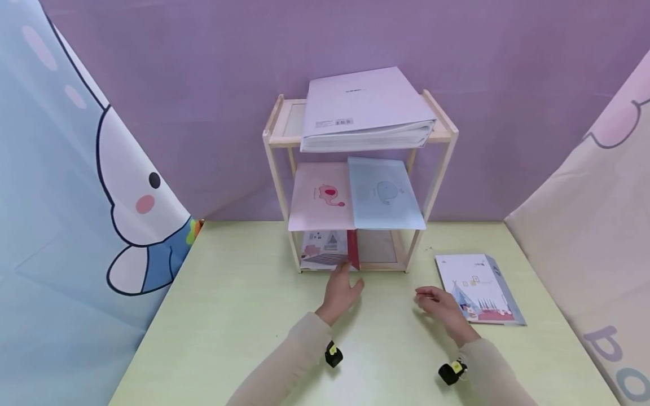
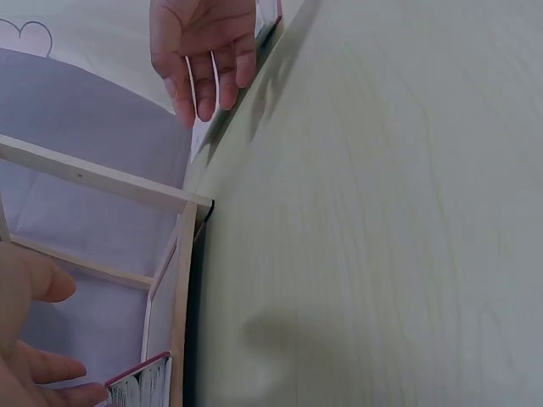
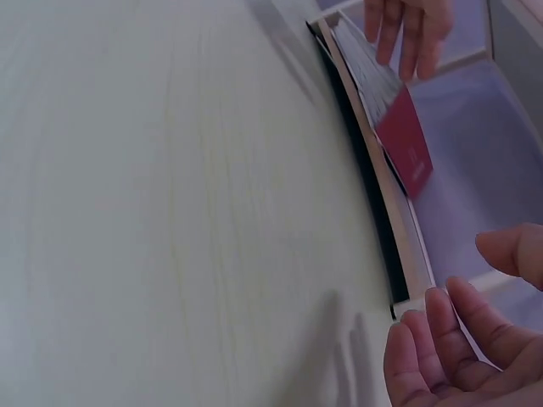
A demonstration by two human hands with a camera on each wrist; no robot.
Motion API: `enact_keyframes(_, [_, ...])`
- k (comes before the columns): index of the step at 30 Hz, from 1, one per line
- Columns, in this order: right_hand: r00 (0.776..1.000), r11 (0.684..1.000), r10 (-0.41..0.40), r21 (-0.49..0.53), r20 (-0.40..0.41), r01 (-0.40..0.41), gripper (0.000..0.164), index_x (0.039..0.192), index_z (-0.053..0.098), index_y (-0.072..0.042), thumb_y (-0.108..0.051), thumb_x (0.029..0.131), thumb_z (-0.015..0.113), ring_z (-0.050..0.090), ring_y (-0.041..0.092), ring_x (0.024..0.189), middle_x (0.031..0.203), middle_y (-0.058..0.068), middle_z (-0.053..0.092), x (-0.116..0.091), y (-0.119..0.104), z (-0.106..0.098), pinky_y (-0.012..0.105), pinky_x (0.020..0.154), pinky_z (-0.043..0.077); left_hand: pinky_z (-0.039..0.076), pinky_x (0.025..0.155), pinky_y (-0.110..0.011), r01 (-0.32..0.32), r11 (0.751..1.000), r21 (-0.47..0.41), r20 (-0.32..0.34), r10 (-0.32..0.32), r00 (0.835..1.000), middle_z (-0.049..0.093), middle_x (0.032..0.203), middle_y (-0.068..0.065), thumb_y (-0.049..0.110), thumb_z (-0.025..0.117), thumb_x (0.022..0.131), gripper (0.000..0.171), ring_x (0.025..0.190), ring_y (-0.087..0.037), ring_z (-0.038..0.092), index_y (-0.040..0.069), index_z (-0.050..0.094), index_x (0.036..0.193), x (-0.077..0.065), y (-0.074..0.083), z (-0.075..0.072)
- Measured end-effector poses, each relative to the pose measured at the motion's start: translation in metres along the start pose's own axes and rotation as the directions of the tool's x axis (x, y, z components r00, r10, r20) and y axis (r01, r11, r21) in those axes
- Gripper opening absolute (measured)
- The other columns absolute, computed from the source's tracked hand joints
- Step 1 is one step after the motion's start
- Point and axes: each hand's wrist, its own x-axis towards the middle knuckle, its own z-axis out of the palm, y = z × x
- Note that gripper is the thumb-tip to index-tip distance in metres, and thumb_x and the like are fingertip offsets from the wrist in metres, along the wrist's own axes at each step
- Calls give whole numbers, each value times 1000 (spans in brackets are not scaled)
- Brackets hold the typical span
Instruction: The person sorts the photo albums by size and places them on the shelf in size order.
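My left hand [image 1: 341, 290] reaches to the front of the bottom shelf, its fingertips right at the red edge of a book [image 1: 325, 245] with a tent picture. The fingers are extended and hold nothing. In the right wrist view, the book's red cover [image 3: 407, 140] and page edges show on the shelf. My right hand [image 1: 443, 310] hovers over the table with loosely bent fingers, and nothing is in it. Close to its right lies another book [image 1: 472, 282], with a pale tent cover and a grey layer under it.
A small wooden rack [image 1: 440, 163] stands against the purple backdrop [image 1: 203, 101]. Its top bears a thick white binder [image 1: 370, 101]. On the middle level lie a pink elephant booklet [image 1: 320, 197] and a blue whale booklet [image 1: 387, 194]. Printed curtains [image 1: 56, 186] flank the table [image 1: 228, 316].
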Motion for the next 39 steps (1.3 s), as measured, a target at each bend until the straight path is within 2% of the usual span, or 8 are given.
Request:
enact_keyframes(8, [993,995,39,-87,-110,-49,43,127,50,6,-22,95,56,56,13,97,118,19,58,-10,-4,-29,24,80,49,38,103,-45,-17,999,-43,5,17,1000,49,132,-24,19,61,89,53,122,-36,47,-8,45,133,-6,4,11])
enact_keyframes(13, [986,991,40,-122,-162,-61,45,127,50,5,-27,96,54,53,5,90,111,8,59,-15,-1,-49,21,75,46,37,102,-48,-2,1000,-20,57,3,998,48,133,-26,20,60,90,56,122,-39,46,-9,43,134,-9,5,19])
enact_keyframes(19, [978,995,64,-59,-197,-77,47,124,50,7,-30,95,55,58,2,82,95,-13,61,-24,7,-70,25,69,50,38,102,-47,2,1000,0,133,-2,991,48,134,-25,22,60,90,58,122,-38,47,-10,42,134,-10,6,30])
enact_keyframes(25, [970,999,36,7,-242,-35,34,118,55,-3,-28,96,55,59,3,79,90,-19,62,-31,10,-89,29,63,53,39,102,-43,59,998,1,199,-58,978,50,135,-21,26,59,91,56,124,-34,47,-5,44,135,-9,11,38])
enact_keyframes(28, [945,996,61,77,-322,-38,29,115,59,-6,-27,94,58,59,5,75,88,-16,62,-34,14,-99,30,60,55,40,102,-41,65,998,-11,229,-60,971,51,134,-18,27,58,91,56,123,-32,48,-4,45,136,-8,14,41])
enact_keyframes(33, [874,990,110,128,-473,-56,18,104,67,-16,-27,90,64,57,0,72,80,-18,63,-36,19,-111,20,58,52,42,99,-39,88,996,-20,267,-79,961,57,128,-15,28,58,91,54,118,-29,53,-1,46,135,-7,18,45])
enact_keyframes(35, [861,989,121,129,-494,-65,11,99,68,-22,-26,89,64,56,-2,72,78,-21,61,-37,18,-115,16,59,49,44,97,-39,93,995,-20,273,-84,958,58,126,-15,28,58,91,54,116,-29,54,-1,46,135,-7,18,47])
enact_keyframes(39, [857,988,139,129,-497,-85,9,98,68,-24,-24,89,64,54,-3,70,75,-23,60,-37,21,-123,16,57,48,45,96,-38,84,996,-22,279,-74,958,60,122,-16,26,58,90,52,113,-30,56,-2,48,133,-7,21,48])
